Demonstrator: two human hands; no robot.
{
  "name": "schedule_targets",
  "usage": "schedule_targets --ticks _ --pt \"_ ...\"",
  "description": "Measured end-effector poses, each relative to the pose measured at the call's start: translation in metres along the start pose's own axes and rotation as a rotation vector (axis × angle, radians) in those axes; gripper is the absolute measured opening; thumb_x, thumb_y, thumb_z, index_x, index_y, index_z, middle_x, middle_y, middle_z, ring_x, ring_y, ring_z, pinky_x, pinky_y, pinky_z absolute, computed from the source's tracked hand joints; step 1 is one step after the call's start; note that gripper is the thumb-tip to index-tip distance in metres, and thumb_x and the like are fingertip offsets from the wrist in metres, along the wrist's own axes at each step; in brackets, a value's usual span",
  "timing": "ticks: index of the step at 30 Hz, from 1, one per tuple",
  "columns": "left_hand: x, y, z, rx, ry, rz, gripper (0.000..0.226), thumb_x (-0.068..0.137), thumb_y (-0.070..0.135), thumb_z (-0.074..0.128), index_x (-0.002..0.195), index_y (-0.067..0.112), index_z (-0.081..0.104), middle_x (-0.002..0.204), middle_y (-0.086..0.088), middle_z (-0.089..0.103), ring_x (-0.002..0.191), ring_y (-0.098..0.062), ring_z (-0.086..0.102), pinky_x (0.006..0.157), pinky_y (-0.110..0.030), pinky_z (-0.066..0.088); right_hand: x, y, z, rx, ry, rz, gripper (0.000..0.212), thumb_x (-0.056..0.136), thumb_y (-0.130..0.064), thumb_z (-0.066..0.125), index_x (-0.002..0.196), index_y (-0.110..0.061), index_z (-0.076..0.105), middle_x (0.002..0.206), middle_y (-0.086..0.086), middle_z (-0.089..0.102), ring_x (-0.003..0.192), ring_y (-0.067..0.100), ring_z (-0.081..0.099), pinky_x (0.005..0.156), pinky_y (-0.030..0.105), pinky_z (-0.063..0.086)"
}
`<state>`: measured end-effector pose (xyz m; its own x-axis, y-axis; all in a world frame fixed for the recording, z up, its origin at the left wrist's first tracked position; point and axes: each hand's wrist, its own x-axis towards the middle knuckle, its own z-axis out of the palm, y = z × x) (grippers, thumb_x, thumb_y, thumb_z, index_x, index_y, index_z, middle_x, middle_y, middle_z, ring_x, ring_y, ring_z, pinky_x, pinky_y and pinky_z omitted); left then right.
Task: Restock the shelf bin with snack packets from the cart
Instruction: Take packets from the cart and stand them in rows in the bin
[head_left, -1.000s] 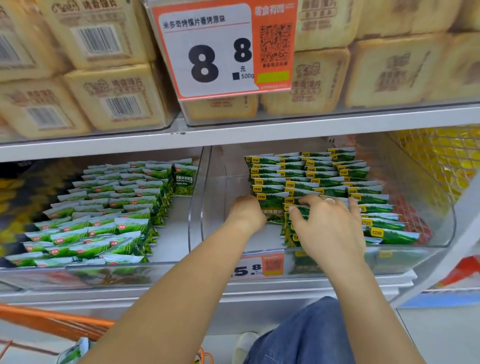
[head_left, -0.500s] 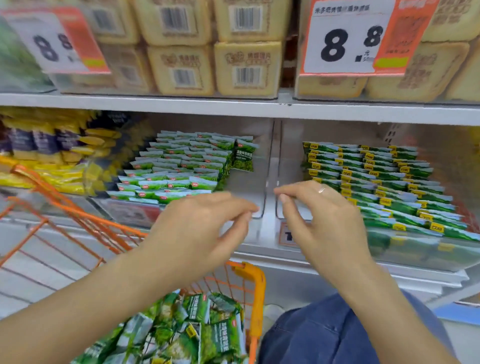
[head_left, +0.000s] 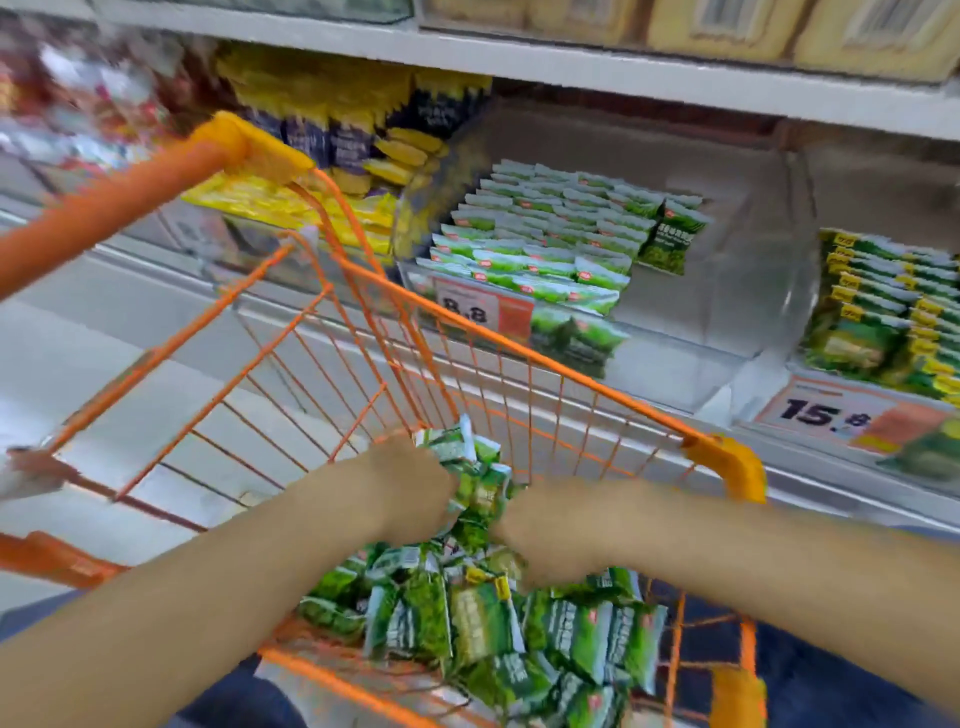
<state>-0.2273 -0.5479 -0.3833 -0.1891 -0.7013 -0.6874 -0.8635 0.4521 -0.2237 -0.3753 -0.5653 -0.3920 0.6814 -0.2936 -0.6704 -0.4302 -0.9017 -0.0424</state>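
Snack packets (head_left: 483, 623): small green foil pouches, white print, some with a yellow corner tag, heaped loose in the orange wire cart (head_left: 519, 358) at 6 o'clock of frame. Frame is motion-blurred, print unreadable.

Left hand (head_left: 410, 488) is down in the heap, fingers curled around a bunch of packets at the pile's top. Right hand (head_left: 545, 530) just beside it at 3 o'clock, also buried in the packets; fingers hidden, can't tell if it grips anything.

Shelf bin (head_left: 737, 291) sits at 1 o'clock from the cart: clear plastic, rows of same-style green packets along its left side, bare floor on the right. Another bin (head_left: 883, 312) at 3 o'clock holds yellow-tagged green packets, price tag (head_left: 826, 415) "15.8" below. Yellow bags (head_left: 332, 208) at 11 o'clock.
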Motion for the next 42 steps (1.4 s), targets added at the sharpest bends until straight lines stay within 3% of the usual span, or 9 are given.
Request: schedule_targets --ticks 3,7,12,16,22,29,32,36,42 --pt "0.004 -0.003 -0.003 -0.079 -0.047 -0.028 0.043 0.104 0.037 0.031 0.131 0.008 0.049 0.113 -0.012 0.057 0.088 -0.026 0.047 0.07 -0.034 0.038 0.022 -0.024 0.023 0.111 -0.066 -0.076 0.044 0.093 -0.034 0.056 0.126 -0.004 0.052 0.108 0.015 0.062 0.097 0.033 0.06 0.075 0.04 0.053" --pt "0.005 -0.016 -0.005 -0.277 0.028 -0.018 0.051 0.103 0.043 0.033 0.146 0.016 0.034 0.136 -0.012 0.05 0.12 -0.029 0.051 0.084 -0.034 0.042 0.029 -0.029 0.021 0.104 -0.019 -0.035 0.015 0.09 -0.017 0.061 0.091 -0.002 0.059 0.071 0.006 0.05 0.067 0.025 0.049 0.055 0.028 0.04" --pt "0.005 -0.026 -0.006 -0.318 0.088 -0.048 0.049 0.102 0.048 0.029 0.124 0.012 0.055 0.114 -0.011 0.061 0.103 -0.026 0.058 0.077 -0.034 0.043 0.011 0.005 -0.009 0.412 0.205 0.036 0.021 0.093 -0.033 0.058 0.103 -0.015 0.063 0.096 0.003 0.063 0.088 0.02 0.056 0.073 0.032 0.046" --pt "0.0 -0.029 -0.014 -0.63 0.338 -0.051 0.051 0.105 0.041 0.021 0.09 0.01 0.059 0.079 -0.004 0.056 0.076 -0.02 0.053 0.073 -0.032 0.04 -0.007 0.023 -0.029 0.657 0.379 0.031 0.004 0.095 -0.034 0.054 0.093 -0.031 0.056 0.095 -0.002 0.064 0.088 0.016 0.057 0.08 0.037 0.048" --pt "-0.021 -0.026 -0.032 -1.314 0.36 0.299 0.048 0.085 0.066 0.051 0.096 0.025 0.074 0.101 -0.016 0.067 0.083 -0.021 0.067 0.062 -0.03 0.059 -0.066 0.038 -0.031 0.81 0.724 0.057 0.009 0.092 -0.03 0.061 0.084 -0.035 0.059 0.076 -0.018 0.059 0.07 0.001 0.053 0.067 0.024 0.042" --pt "-0.014 0.032 -0.114 -1.233 0.763 0.371 0.012 0.075 0.034 0.077 0.07 0.026 0.069 0.064 0.011 0.067 0.055 0.005 0.057 0.052 -0.012 0.038 -0.139 0.077 -0.002 1.305 0.92 0.22 0.025 0.076 -0.043 0.077 0.095 -0.027 0.071 0.098 0.021 0.065 0.08 0.003 0.059 0.069 0.024 0.051" --pt "0.006 0.065 -0.145 -1.159 0.936 0.33 0.012 0.084 0.044 0.066 0.091 0.033 0.067 0.09 0.014 0.07 0.087 0.004 0.061 0.075 -0.025 0.048 -0.175 0.102 0.018 1.418 1.139 0.336 0.016 0.081 -0.027 0.074 0.088 -0.014 0.074 0.077 0.021 0.064 0.07 0.01 0.059 0.058 0.021 0.053" --pt "0.05 0.084 -0.147 -0.688 1.025 0.127 0.071 0.091 0.066 0.015 0.136 0.022 0.047 0.135 0.002 0.053 0.126 -0.017 0.044 0.104 -0.031 0.029 -0.22 0.15 0.039 1.208 1.471 0.678 0.005 0.086 -0.009 0.067 0.088 -0.005 0.07 0.075 0.006 0.063 0.069 0.014 0.06 0.061 0.024 0.053" --pt "0.077 0.088 -0.138 -0.424 0.904 -0.038 0.081 0.086 0.063 -0.004 0.123 0.024 0.057 0.119 0.0 0.063 0.116 -0.021 0.051 0.111 -0.037 0.023 -0.207 0.22 0.066 0.707 0.983 1.031 0.043 0.089 -0.028 0.067 0.125 -0.005 0.062 0.133 0.01 0.058 0.125 0.024 0.052 0.101 0.031 0.038"
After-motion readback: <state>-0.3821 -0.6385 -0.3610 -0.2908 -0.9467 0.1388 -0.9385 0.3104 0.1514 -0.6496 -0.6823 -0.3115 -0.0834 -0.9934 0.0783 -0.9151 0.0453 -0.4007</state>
